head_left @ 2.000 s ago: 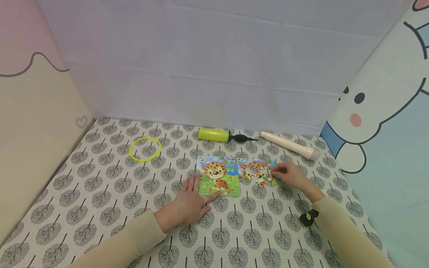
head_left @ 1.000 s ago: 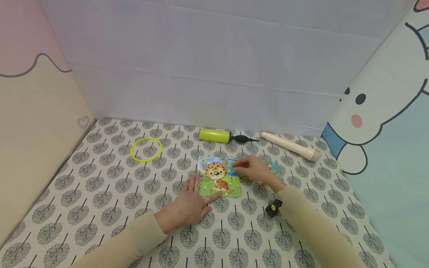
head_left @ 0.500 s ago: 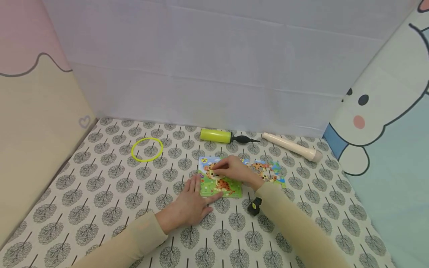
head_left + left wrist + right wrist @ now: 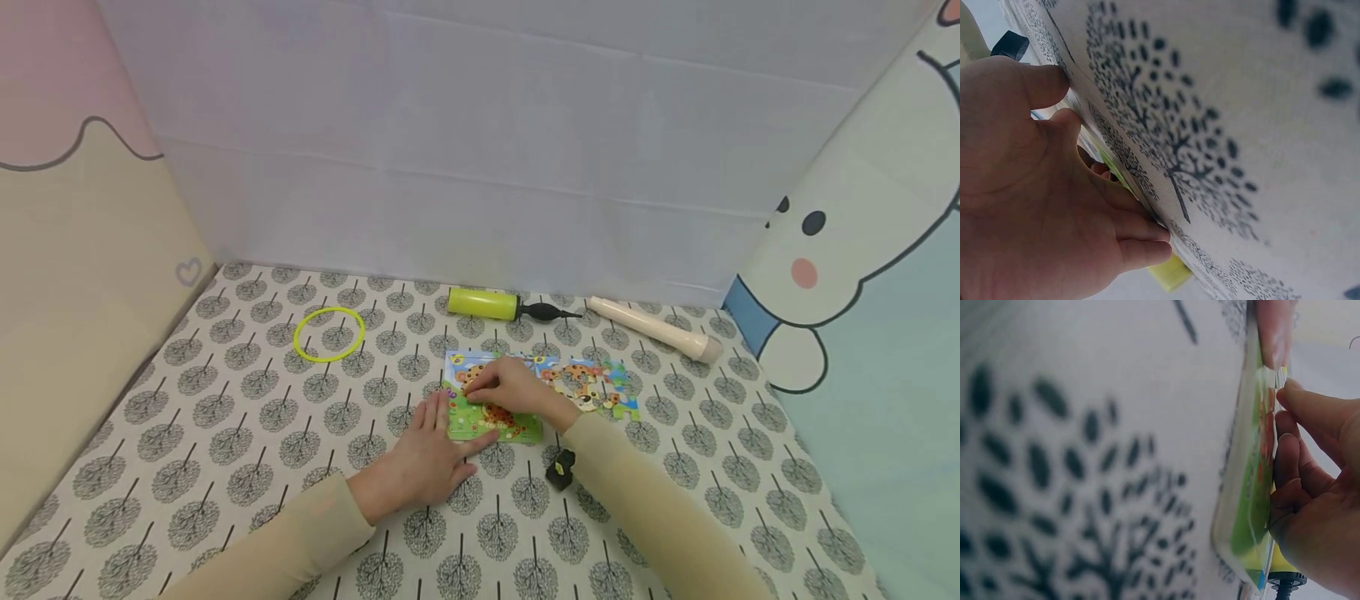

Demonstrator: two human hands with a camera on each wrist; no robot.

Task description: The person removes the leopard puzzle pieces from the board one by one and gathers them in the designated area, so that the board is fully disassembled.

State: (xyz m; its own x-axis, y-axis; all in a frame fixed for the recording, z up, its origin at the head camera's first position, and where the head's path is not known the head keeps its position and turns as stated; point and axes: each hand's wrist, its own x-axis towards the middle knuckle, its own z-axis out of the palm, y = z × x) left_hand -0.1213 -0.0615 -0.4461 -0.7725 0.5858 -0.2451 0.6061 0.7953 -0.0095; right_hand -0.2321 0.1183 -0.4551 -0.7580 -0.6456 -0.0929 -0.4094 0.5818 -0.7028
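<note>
A leopard jigsaw puzzle board (image 4: 463, 428) lies flat on the table in the head view. My left hand (image 4: 427, 454) rests with fingers extended at its left edge, thumb along the lower edge. Over the middle of the board, my right hand (image 4: 517, 387) has thumb and fingers together at the picture, pinching a small puzzle piece, mostly hidden by the fingers. In the right wrist view, the fingertips touch down on the board (image 4: 1244, 512). Loose leopard puzzle pieces (image 4: 622, 387) lie close together just right of the board, partly behind the right hand.
Behind the board lie a yellow-green hand pump (image 4: 483, 304) with a black nozzle and a pale microphone-shaped stick (image 4: 652, 327). A yellow-green ring (image 4: 328, 359) is at back left. The tree-patterned cloth (image 4: 247, 483) covers the table, with draped walls around it.
My right hand has moved left from the loose pieces onto the board, then slightly down and left over the picture. The left hand has stayed at the board's edge.
</note>
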